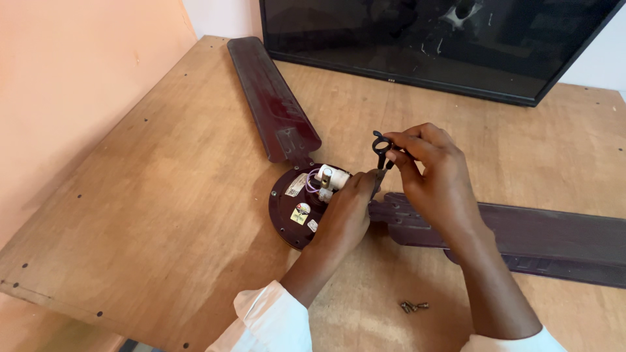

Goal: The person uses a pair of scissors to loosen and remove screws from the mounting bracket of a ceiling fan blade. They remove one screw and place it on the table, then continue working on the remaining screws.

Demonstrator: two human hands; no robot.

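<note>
1. My right hand (430,171) pinches a small black clip (380,147) above the fan motor (301,205).
2. My left hand (349,208) rests curled on the motor, fingertips touching the clip.
3. Loose screws (413,306) lie near, right of my left sleeve.

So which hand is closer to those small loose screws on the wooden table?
Right. The right hand is above the small loose screws; the left hand is farther left, on the fan motor.

small black clip (380,147), upright, above maroon fan motor (295,205)
</note>
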